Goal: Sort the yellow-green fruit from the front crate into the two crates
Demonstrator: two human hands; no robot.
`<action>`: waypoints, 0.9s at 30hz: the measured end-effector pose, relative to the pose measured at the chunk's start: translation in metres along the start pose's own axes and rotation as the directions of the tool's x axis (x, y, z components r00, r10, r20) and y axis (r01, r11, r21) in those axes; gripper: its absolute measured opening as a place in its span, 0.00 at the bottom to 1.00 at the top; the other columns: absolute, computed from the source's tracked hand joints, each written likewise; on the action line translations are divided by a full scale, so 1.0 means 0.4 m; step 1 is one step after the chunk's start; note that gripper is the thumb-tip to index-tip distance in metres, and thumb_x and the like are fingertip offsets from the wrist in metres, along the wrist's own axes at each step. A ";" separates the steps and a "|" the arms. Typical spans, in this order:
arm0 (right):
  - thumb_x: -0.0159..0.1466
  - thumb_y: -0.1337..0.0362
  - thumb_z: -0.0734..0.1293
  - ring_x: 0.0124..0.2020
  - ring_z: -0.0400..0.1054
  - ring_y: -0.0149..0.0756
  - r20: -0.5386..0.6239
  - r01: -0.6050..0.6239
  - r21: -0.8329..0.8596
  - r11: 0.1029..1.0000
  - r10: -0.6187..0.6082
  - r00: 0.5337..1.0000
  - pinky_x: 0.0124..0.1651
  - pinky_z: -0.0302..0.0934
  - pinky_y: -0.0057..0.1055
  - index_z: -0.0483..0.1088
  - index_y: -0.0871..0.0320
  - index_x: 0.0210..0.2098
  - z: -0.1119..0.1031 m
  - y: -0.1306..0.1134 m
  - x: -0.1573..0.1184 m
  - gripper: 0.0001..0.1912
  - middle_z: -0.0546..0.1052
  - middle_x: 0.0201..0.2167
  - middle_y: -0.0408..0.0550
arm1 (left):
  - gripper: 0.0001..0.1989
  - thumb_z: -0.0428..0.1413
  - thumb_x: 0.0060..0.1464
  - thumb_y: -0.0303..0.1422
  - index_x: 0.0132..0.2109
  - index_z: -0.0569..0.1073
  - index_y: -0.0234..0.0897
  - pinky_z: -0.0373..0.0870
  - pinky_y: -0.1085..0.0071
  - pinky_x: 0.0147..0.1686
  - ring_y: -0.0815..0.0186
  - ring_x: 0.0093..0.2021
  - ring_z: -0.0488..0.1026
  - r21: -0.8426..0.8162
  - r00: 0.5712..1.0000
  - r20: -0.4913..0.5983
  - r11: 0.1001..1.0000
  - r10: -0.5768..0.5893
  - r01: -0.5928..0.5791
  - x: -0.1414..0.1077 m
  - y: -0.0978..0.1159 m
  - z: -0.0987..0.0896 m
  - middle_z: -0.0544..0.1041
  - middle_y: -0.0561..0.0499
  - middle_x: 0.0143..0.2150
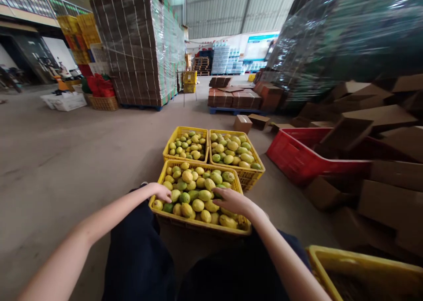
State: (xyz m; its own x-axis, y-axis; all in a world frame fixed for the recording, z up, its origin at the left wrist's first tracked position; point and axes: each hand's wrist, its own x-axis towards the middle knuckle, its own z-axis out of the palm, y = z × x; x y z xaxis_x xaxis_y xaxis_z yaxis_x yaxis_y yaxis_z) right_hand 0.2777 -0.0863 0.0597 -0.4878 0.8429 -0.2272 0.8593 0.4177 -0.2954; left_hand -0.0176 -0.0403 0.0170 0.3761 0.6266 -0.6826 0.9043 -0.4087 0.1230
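A yellow plastic crate (201, 228) full of yellow and green lemons stands on the floor just in front of my knees. Over its left side, my left hand (161, 191) reaches in with loosely bent fingers, its tips beside a yellow-green lemon (175, 196). I see no fruit held in it. My right hand (233, 201) is over the right part of the crate, palm down, fingers stretched and a little apart. Its fingertips are at a yellow lemon (211, 206) and partly cover a green one; whether they touch is unclear.
Two more lemon crates, a left one (165, 149) and a right one (253, 174), stand directly beyond. A red crate (287, 155) and loose cardboard boxes (390, 199) lie to the right. Another yellow crate (366, 263) is at lower right. Wrapped pallet stacks (128, 50) rise behind.
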 end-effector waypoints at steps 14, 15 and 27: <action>0.65 0.61 0.62 0.52 0.73 0.54 0.203 0.037 0.004 0.999 -0.038 0.978 0.52 0.64 0.43 0.70 0.60 0.57 0.160 0.016 0.116 0.22 0.77 0.51 0.61 | 0.20 0.56 0.55 0.30 0.55 0.70 0.32 0.64 0.65 0.57 0.54 0.56 0.67 -0.028 0.957 -0.215 0.980 -0.197 0.195 0.262 -0.076 0.030 0.69 0.41 0.58; 0.65 0.60 0.61 0.52 0.73 0.54 0.202 0.045 0.018 0.999 -0.048 0.978 0.52 0.64 0.43 0.69 0.60 0.58 0.155 0.016 0.111 0.22 0.77 0.51 0.61 | 0.20 0.56 0.55 0.30 0.55 0.70 0.32 0.64 0.64 0.58 0.54 0.57 0.66 -0.030 0.952 -0.227 0.979 -0.205 0.203 0.270 -0.082 0.037 0.68 0.41 0.59; 0.65 0.61 0.62 0.52 0.72 0.59 0.218 -0.052 0.002 0.999 0.050 0.975 0.50 0.63 0.46 0.67 0.63 0.58 0.132 0.014 0.101 0.24 0.75 0.51 0.67 | 0.34 0.60 0.51 0.29 0.62 0.57 0.33 0.66 0.65 0.54 0.52 0.57 0.67 -0.047 0.927 -0.267 0.964 -0.264 0.261 0.212 -0.118 0.155 0.60 0.38 0.64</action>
State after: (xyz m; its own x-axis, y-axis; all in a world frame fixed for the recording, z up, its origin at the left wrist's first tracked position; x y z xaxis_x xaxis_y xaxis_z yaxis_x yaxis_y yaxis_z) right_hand 0.2547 -0.0681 -0.0001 -0.4661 0.7683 -0.4387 0.8830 0.3729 -0.2850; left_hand -0.0409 -0.0092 -0.0914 0.1637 0.8661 -0.4723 0.9796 -0.1991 -0.0257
